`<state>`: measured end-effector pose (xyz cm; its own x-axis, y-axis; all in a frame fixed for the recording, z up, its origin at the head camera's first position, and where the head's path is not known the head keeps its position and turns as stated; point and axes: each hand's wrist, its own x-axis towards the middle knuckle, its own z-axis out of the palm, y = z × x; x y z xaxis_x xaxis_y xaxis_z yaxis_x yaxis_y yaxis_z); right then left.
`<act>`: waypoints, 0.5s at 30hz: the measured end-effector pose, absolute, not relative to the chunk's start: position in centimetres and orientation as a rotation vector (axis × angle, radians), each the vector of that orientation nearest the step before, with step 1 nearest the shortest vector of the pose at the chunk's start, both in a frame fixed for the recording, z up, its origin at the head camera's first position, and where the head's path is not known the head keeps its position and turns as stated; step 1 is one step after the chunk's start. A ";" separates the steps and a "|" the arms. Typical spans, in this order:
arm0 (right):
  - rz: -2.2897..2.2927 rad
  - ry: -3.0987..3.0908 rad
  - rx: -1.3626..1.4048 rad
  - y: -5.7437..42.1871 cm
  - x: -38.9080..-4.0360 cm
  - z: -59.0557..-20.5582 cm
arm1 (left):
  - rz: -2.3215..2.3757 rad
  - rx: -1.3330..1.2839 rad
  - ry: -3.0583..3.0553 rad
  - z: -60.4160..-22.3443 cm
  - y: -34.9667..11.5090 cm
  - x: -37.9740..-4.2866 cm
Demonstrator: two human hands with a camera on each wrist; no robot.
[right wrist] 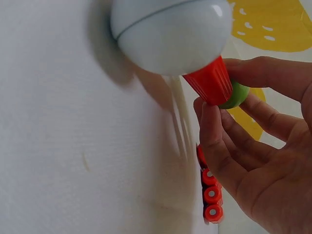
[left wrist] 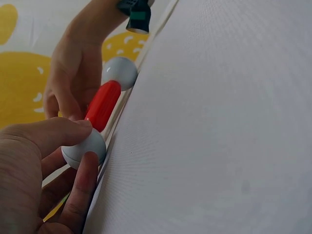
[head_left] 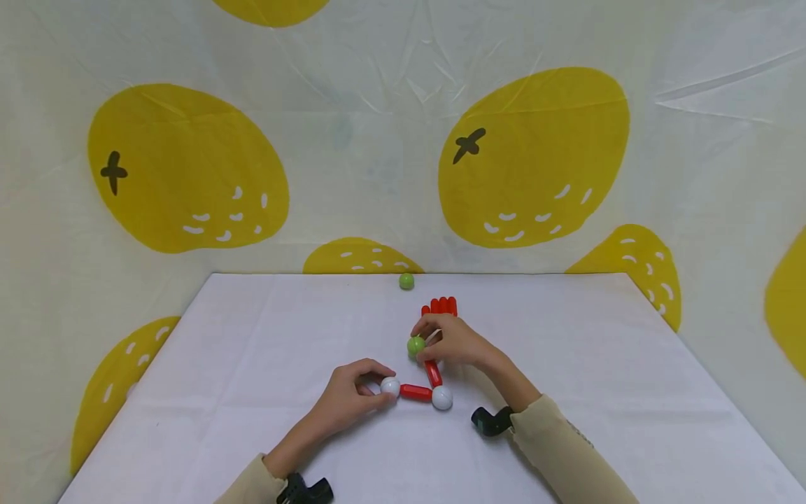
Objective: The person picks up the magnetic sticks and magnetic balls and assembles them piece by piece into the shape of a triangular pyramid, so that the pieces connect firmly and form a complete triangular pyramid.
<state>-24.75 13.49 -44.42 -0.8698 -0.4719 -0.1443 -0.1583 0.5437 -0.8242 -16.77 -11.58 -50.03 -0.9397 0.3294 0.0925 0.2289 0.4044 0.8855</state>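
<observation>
A glossy white ball (head_left: 390,386) sits at one end of a small bent chain, pinched between the thumb and fingers of the left hand (head_left: 349,397). From it a red ribbed rod (head_left: 415,393) extends to the right of that hand and meets a second glossy white ball (head_left: 442,397), which lies between the hands, nearer to the person than the right hand (head_left: 456,341). From this corner a second red ribbed rod (head_left: 433,373) leads forward, its far end under the right hand. There the right hand grips a glossy green ball (head_left: 415,346) with curled fingers and thumb, its fingertips also at the rod's end; the ball sits against that end, though whether the two are firmly joined cannot be told.

Just ahead of the right hand, four red rods (head_left: 443,306) lie side by side in a row, partly covered by its fingers. Farther ahead of both hands, near the back edge, a second glossy green ball (head_left: 406,281) rests alone. Everything stands on a counter (head_left: 252,336) with a white cloth surface.

Behind the hands, both wrists carry dark devices (head_left: 493,421) beside beige sleeves (head_left: 560,448). Beyond the counter hangs a pale fabric backdrop (head_left: 365,168) printed with big yellow fruit shapes.
</observation>
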 end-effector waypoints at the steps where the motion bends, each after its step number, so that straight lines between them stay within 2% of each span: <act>1: -1.251 2.428 -0.522 13.6 -24.8 -44.4 | 1.583 0.506 2.550 -50.0 -11.6 -16.8; 15: -1.229 2.370 -0.572 14.1 -25.0 -43.9 | 1.576 0.486 2.540 -49.7 -11.6 -16.7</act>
